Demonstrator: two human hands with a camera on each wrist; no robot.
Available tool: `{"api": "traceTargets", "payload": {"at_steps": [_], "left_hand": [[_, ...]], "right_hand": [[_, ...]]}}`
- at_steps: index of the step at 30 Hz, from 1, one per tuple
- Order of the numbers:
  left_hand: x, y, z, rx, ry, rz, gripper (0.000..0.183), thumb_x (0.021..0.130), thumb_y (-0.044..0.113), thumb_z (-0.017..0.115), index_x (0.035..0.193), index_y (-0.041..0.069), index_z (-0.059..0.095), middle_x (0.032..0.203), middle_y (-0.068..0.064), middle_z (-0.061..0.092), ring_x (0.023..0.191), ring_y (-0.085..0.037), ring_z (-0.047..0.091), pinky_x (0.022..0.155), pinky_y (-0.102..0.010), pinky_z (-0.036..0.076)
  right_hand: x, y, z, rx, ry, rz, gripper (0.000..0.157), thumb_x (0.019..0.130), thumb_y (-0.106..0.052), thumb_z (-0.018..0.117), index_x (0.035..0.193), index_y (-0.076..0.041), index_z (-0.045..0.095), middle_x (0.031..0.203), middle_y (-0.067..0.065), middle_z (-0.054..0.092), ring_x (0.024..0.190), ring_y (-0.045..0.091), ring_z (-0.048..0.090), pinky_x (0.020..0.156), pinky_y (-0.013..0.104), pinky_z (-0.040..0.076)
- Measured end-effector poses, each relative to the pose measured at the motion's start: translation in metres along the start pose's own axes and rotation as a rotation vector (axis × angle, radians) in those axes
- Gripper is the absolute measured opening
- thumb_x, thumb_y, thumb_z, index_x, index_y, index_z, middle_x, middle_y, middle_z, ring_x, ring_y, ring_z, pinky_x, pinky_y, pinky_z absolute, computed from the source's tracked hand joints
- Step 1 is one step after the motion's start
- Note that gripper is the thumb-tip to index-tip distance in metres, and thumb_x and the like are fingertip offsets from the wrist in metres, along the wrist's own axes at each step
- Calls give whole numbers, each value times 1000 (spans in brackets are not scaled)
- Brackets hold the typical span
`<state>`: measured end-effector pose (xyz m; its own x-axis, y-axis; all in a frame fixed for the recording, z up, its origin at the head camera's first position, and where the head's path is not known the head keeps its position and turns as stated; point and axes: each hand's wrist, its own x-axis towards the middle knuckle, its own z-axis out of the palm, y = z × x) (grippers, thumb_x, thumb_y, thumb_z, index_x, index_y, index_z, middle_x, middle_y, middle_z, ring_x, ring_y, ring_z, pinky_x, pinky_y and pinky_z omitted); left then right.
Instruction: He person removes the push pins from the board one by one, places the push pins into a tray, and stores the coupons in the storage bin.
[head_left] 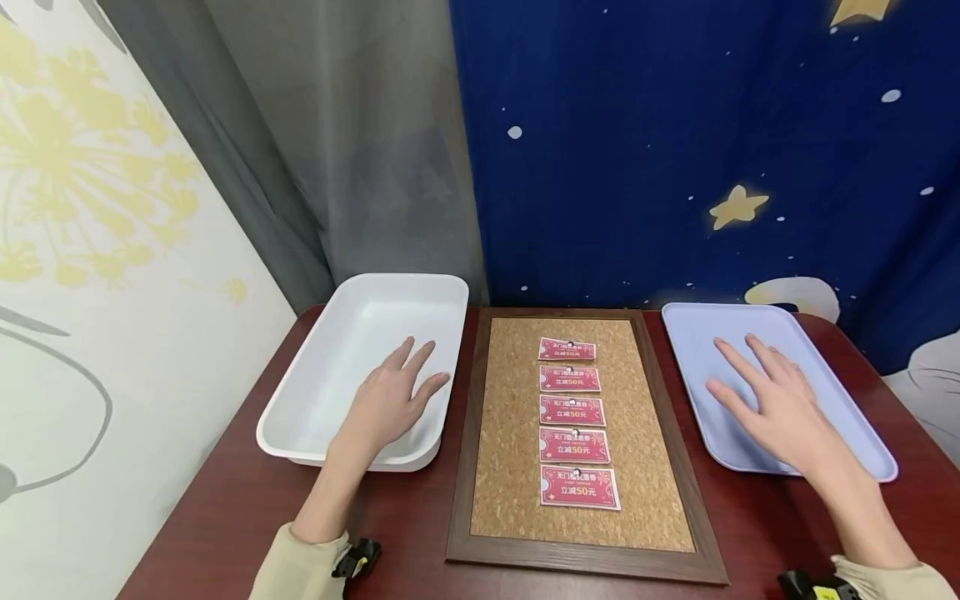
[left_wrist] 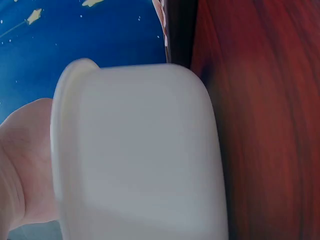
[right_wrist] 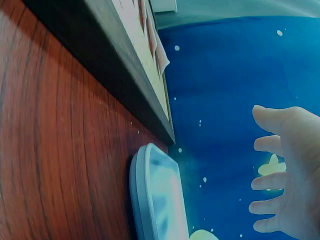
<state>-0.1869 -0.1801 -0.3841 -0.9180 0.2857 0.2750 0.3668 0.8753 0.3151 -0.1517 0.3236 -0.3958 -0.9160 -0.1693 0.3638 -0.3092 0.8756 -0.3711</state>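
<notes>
In the head view my left hand [head_left: 390, 400] is spread over the white basin [head_left: 300, 375], with nothing in its fingers. The left wrist view has that basin's outer wall [left_wrist: 145, 150] hiding most of the hand. My right hand [head_left: 780, 408], fingers straight and apart, hovers above the pale blue tray [head_left: 697, 400]; the right wrist view shows a gap between them. Between the two hands lies a framed cork board [head_left: 510, 467]. Several red coupons [head_left: 579, 487] are pinned on it in a column, each with a pushpin [head_left: 577, 473] at its top edge.
All of these rest on a dark red wooden table [head_left: 405, 533]. Behind its far edge hang a grey curtain [head_left: 390, 167] and a blue one [head_left: 615, 208] with stars. A white patterned wall [head_left: 112, 333] stands close on the left.
</notes>
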Motion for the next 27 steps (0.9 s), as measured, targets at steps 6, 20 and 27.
{"api": "traceTargets", "payload": {"at_steps": [6, 20, 27], "left_hand": [[2, 14, -1, -20, 25, 54, 59, 103, 44, 55, 145, 4, 51, 144, -26, 50, 122, -46, 57, 97, -58, 47], [3, 43, 3, -9, 109, 216, 40, 102, 27, 62, 130, -1, 62, 126, -23, 62, 107, -41, 64, 92, -53, 51], [5, 59, 8, -57, 87, 289, 34, 99, 18, 66, 127, -1, 64, 119, -18, 65, 106, -35, 66, 94, -48, 51]], "right_hand": [[0, -9, 1, 35, 3, -41, 62, 100, -32, 62, 155, -12, 40, 153, 38, 28, 136, 63, 24, 110, 73, 12], [6, -45, 5, 119, -57, -68, 60, 100, -32, 64, 152, -12, 44, 154, 31, 33, 137, 57, 31, 107, 72, 21], [7, -58, 11, 128, -89, -70, 57, 99, -33, 65, 151, -14, 47, 153, 26, 37, 137, 52, 36, 101, 73, 30]]}}
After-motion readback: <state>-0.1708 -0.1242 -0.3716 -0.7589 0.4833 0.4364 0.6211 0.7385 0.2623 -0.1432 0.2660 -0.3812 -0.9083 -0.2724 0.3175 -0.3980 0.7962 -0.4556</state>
